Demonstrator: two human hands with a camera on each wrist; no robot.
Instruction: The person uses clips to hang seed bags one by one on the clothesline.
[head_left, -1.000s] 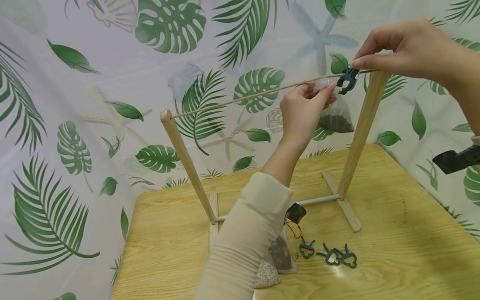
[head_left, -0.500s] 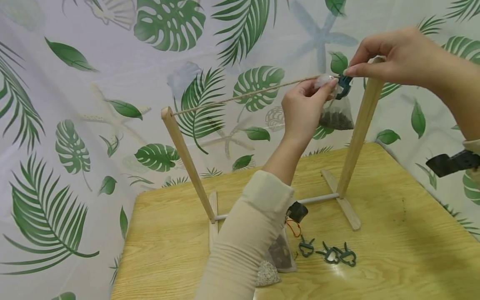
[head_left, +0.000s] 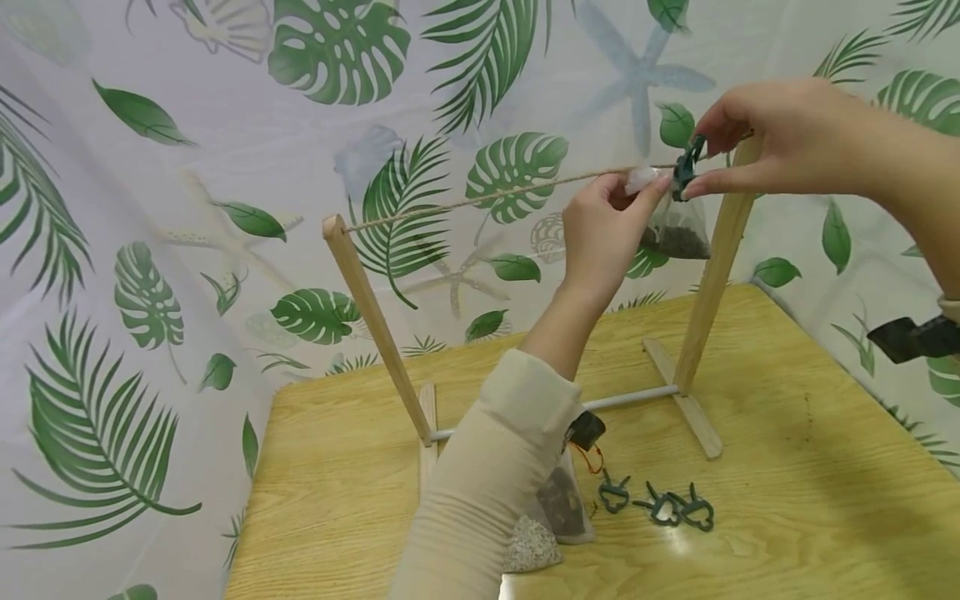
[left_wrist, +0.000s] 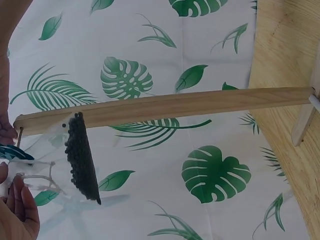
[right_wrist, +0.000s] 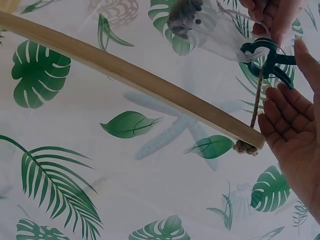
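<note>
Near the right end of the rope, my left hand pinches the gathered top of a clear bag with dark grains in its bottom. My right hand holds a dark green clip between thumb and fingers, close beside the left fingertips. In the right wrist view the clip sits at the rope and the bag's neck, its handles between the right thumb and fingers. The left wrist view shows the bag hanging beside the wooden post.
Two wooden posts, left and right, carry the rope and are joined low by a white rod. On the table lie several green clips, a bag of dark pieces and a bag of pale grains.
My right hand has moved down and slightly left with the clip, and its thumb and fingers have spread apart around the clip's handles. My left hand has barely moved.
</note>
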